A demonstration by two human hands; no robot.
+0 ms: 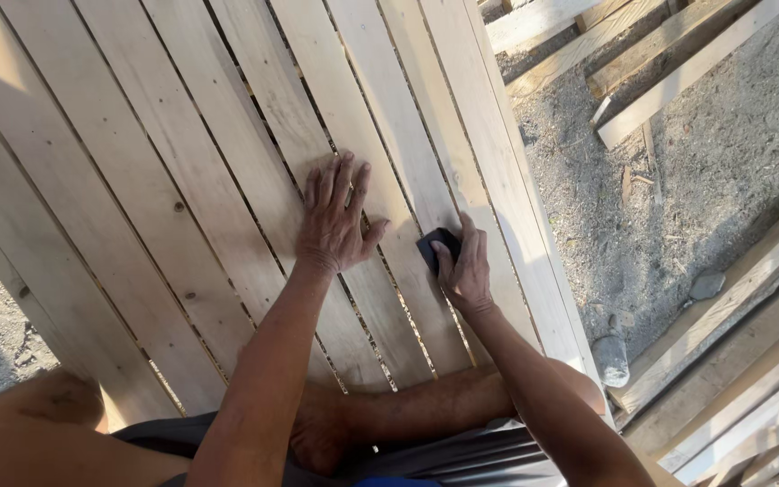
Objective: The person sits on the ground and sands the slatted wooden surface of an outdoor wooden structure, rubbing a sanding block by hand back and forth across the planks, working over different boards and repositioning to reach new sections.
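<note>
Two hands on a slatted panel of pale wooden boards (227,180)

Left hand (335,216) lies flat, fingers spread, holding nothing; at its 4 o'clock, right hand (463,269) curls closed around a small dark sanding block (435,245) pressed on a slat.

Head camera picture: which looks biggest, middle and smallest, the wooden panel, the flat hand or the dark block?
1. Wooden panel, by far the biggest; it fills most of the picture.
2. Left hand, lying flat on the panel.
3. Dark block, smallest, though the right hand covers part of it, so its full size is hidden.
</note>
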